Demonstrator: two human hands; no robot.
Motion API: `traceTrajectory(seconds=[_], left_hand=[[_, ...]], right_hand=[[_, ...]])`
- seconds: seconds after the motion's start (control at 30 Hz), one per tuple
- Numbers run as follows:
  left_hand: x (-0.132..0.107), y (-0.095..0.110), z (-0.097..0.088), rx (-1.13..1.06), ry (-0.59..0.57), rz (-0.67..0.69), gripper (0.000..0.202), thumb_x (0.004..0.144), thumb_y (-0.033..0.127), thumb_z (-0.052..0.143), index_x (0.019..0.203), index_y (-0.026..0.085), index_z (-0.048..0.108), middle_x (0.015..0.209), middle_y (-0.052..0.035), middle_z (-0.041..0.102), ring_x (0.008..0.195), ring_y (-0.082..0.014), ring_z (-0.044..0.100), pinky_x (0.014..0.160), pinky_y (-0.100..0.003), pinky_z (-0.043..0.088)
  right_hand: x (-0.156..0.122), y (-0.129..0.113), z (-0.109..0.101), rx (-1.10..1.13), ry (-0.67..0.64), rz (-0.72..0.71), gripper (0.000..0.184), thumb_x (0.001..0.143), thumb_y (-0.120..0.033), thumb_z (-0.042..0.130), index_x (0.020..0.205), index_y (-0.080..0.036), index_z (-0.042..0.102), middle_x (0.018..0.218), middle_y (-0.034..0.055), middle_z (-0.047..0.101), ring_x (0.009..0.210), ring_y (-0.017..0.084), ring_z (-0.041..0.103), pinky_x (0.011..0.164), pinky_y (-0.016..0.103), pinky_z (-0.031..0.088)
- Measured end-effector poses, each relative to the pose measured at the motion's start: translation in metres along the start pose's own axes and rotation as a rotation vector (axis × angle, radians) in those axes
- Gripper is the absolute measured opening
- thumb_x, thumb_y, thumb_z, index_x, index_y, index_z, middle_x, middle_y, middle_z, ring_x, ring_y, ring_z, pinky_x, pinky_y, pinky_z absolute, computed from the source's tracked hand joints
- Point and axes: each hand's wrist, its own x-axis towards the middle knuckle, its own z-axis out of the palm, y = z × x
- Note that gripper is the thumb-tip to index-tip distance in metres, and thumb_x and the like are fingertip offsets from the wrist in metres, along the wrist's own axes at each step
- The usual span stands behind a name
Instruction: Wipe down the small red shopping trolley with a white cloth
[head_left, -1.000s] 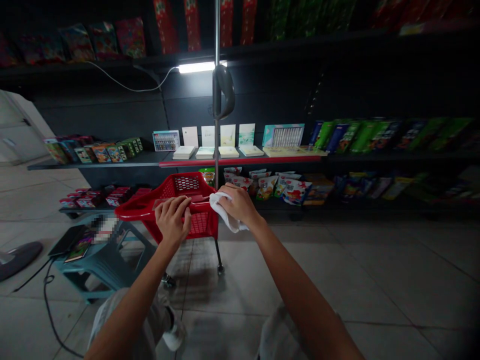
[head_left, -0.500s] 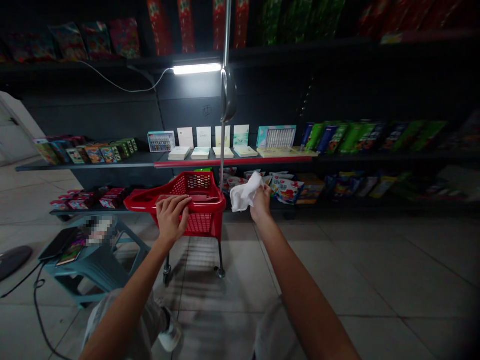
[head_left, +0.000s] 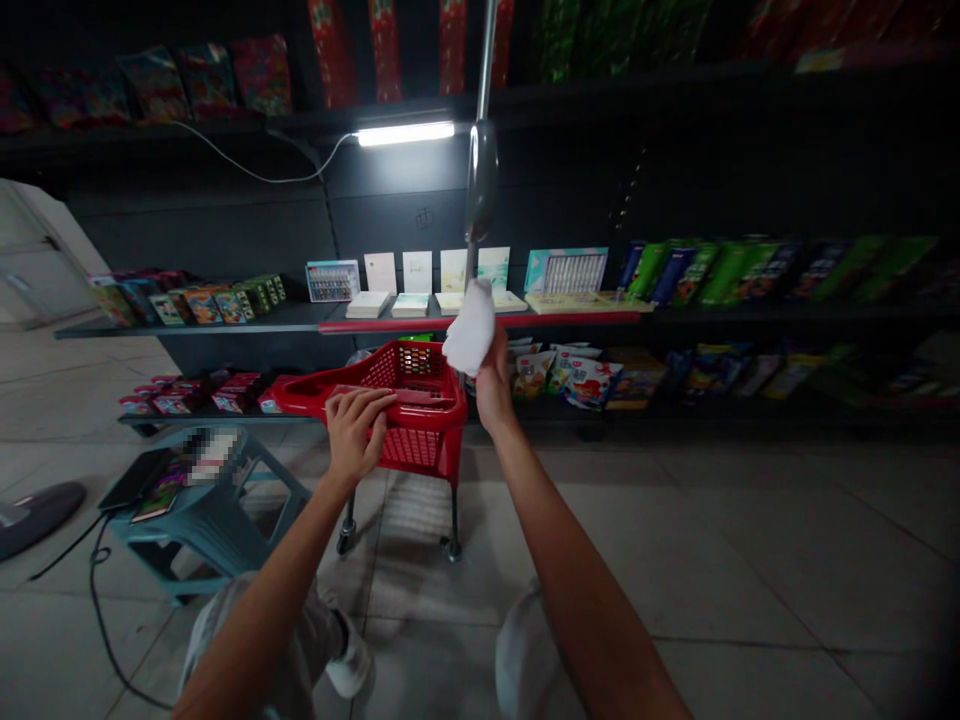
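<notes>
A red wheeled shopping basket (head_left: 409,445) stands on the tiled floor in front of me. A thin metal pole (head_left: 480,150) with a grey handle rises from its right rear corner. My left hand (head_left: 356,430) grips the near rim of the basket, fingers curled over it. My right hand (head_left: 491,385) is raised beside the pole and holds a bunched white cloth (head_left: 470,327), which lies against the lower part of the pole.
Dark shop shelves (head_left: 480,320) with books, cards and snack packs run across the back, lit by a tube light (head_left: 405,133). A teal plastic stool (head_left: 202,505) with items on it stands at the left. A black cable (head_left: 97,610) trails over the floor.
My right hand has lifted the cloth from the basket's rim up to the pole. The basket has turned and shifted a little to the right. My left hand stays on the rim.
</notes>
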Motion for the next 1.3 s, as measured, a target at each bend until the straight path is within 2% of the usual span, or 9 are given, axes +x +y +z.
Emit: traceTrajectory(seconds=[0.13, 0.27, 0.37, 0.63, 0.73, 0.83, 1.03, 1.1, 1.3], left_hand=[[0.000, -0.003, -0.003, -0.042, 0.017, -0.013, 0.035, 0.103, 0.038, 0.045, 0.120, 0.029, 0.074, 0.124, -0.0044, 0.075, 0.117, -0.0256, 0.062, 0.106, -0.049, 0.036], [-0.001, -0.012, -0.009, -0.056, -0.021, -0.040, 0.038, 0.102, 0.039, 0.043, 0.120, 0.029, 0.075, 0.123, -0.0045, 0.076, 0.118, -0.0256, 0.062, 0.107, -0.050, 0.036], [-0.003, -0.022, -0.014, -0.050, -0.051, -0.051, 0.041, 0.102, 0.039, 0.040, 0.120, 0.029, 0.076, 0.122, -0.0054, 0.076, 0.118, -0.0261, 0.062, 0.107, -0.051, 0.036], [-0.010, -0.048, -0.028, -0.056, -0.023, -0.027, 0.045, 0.101, 0.045, 0.038, 0.114, 0.028, 0.077, 0.119, -0.0070, 0.076, 0.117, -0.0270, 0.062, 0.106, -0.051, 0.038], [-0.013, -0.057, -0.028, -0.055, 0.050, -0.013, 0.045, 0.101, 0.045, 0.036, 0.109, 0.027, 0.077, 0.114, -0.0075, 0.077, 0.117, -0.0273, 0.062, 0.107, -0.052, 0.039], [-0.014, -0.062, -0.026, -0.040, 0.143, -0.029, 0.044, 0.101, 0.040, 0.034, 0.105, 0.025, 0.076, 0.110, -0.0086, 0.077, 0.117, -0.0279, 0.062, 0.107, -0.053, 0.040], [-0.012, -0.051, -0.027, 0.035, 0.282, -0.188, 0.032, 0.099, 0.034, 0.041, 0.101, 0.023, 0.071, 0.111, -0.0101, 0.075, 0.122, -0.0290, 0.058, 0.111, -0.053, 0.039], [-0.013, -0.044, -0.026, 0.043, 0.311, -0.183, 0.030, 0.099, 0.033, 0.042, 0.102, 0.024, 0.070, 0.114, -0.0107, 0.073, 0.124, -0.0294, 0.056, 0.112, -0.054, 0.038], [-0.023, -0.025, -0.017, 0.083, 0.288, -0.070, 0.023, 0.095, 0.029, 0.049, 0.108, 0.025, 0.067, 0.115, -0.0099, 0.070, 0.121, -0.0300, 0.057, 0.109, -0.055, 0.039]], right_hand=[[-0.004, -0.005, 0.005, -0.283, -0.148, -0.181, 0.037, 0.099, -0.043, 0.051, 0.130, -0.027, 0.061, 0.140, 0.0082, 0.058, 0.134, 0.023, 0.052, 0.118, 0.041, 0.038], [-0.009, 0.002, 0.004, -0.398, -0.154, -0.234, 0.027, 0.095, -0.026, 0.049, 0.115, -0.025, 0.066, 0.122, 0.0092, 0.063, 0.122, 0.024, 0.057, 0.113, 0.041, 0.041], [-0.013, 0.009, 0.004, -0.369, -0.163, -0.206, 0.025, 0.089, -0.020, 0.049, 0.107, -0.024, 0.066, 0.114, 0.0073, 0.065, 0.116, 0.023, 0.058, 0.110, 0.040, 0.043], [-0.034, 0.013, 0.007, -0.220, -0.258, -0.016, 0.021, 0.083, -0.022, 0.055, 0.100, -0.022, 0.067, 0.104, 0.0038, 0.067, 0.094, 0.020, 0.062, 0.088, 0.033, 0.050], [-0.048, 0.013, 0.013, -0.209, -0.281, -0.024, 0.020, 0.084, -0.022, 0.056, 0.100, -0.022, 0.068, 0.105, 0.0042, 0.067, 0.097, 0.020, 0.062, 0.090, 0.033, 0.051], [-0.060, 0.014, 0.019, -0.218, -0.347, -0.048, 0.021, 0.087, -0.021, 0.054, 0.102, -0.023, 0.068, 0.112, 0.0057, 0.068, 0.108, 0.021, 0.063, 0.100, 0.037, 0.050], [-0.077, 0.022, 0.028, -0.255, -0.527, -0.111, 0.033, 0.088, -0.013, 0.049, 0.113, -0.025, 0.067, 0.121, 0.0058, 0.068, 0.124, 0.021, 0.060, 0.112, 0.040, 0.044], [-0.081, 0.024, 0.033, -0.288, -0.585, -0.116, 0.036, 0.089, -0.013, 0.049, 0.119, -0.026, 0.066, 0.128, 0.0063, 0.067, 0.128, 0.021, 0.059, 0.114, 0.040, 0.043], [-0.087, 0.033, 0.051, -0.363, -0.685, -0.115, 0.047, 0.087, -0.009, 0.049, 0.129, -0.025, 0.064, 0.139, 0.0076, 0.061, 0.134, 0.021, 0.055, 0.117, 0.042, 0.042]])
